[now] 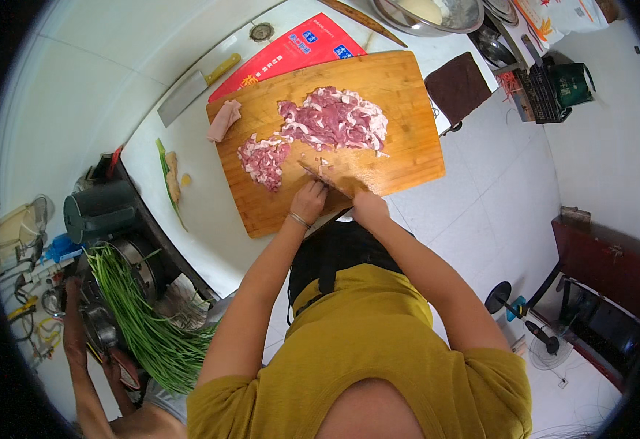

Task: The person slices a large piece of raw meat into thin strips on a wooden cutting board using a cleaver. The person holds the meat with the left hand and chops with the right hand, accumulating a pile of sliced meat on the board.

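Note:
My right hand (369, 208) is closed round the handle of a knife (326, 178), whose narrow blade points up and left over the near edge of the wooden cutting board (400, 110). Close beside the blade, my left hand (309, 202) has its fingers bent together on the board; what they hold, if anything, is hidden. Small meat scraps lie by the knife tip. A large heap of sliced raw meat (334, 118) spreads over the board's middle, with a smaller pile of chopped meat (263, 162) to its left. One pale piece of pork skin (224, 121) rests at the left edge.
A cleaver (192, 95) lies left of a red box (290, 50). Ginger (173, 179) and a green scallion piece lie on the white table (206, 197). A metal bowl (437, 18) stands behind. At lower left, another person's arms (76, 344) are beside long green stalks (144, 322).

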The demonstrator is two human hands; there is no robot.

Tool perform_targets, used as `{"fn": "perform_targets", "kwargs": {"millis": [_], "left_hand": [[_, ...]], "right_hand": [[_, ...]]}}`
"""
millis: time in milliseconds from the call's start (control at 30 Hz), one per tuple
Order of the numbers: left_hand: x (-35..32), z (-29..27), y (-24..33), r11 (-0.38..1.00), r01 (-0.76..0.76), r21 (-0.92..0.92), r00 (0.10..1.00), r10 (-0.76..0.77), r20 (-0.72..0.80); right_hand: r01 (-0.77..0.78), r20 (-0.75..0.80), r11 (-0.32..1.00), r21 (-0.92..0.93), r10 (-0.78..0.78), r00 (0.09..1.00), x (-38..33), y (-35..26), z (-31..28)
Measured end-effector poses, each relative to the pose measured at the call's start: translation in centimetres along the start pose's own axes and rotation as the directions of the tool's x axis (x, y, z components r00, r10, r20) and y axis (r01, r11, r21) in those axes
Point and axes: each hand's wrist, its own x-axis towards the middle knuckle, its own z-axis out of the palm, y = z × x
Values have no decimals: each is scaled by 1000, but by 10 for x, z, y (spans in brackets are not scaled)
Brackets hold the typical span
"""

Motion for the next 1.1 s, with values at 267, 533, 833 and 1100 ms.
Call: {"fn": "perform_targets", "kwargs": {"millis": [267,533,833,1100], "left_hand": [[-18,5,-6,964,262,49,965,-263,10],[33,-17,-7,967,254,-17,964,-255,-79],[36,-8,-19,999,2,-48,972,10,234],[3,-92,-91,998,6,65,1000,-6,0]], "right_hand": [[24,24,1000,4,-24,999,18,-24,-16],[-66,-141,959,274,108,984,-24,44,-21],[-26,-210,942,333,101,972,-23,38,-31],[-6,-157,894,448,85,984,-20,30,-37]]}}
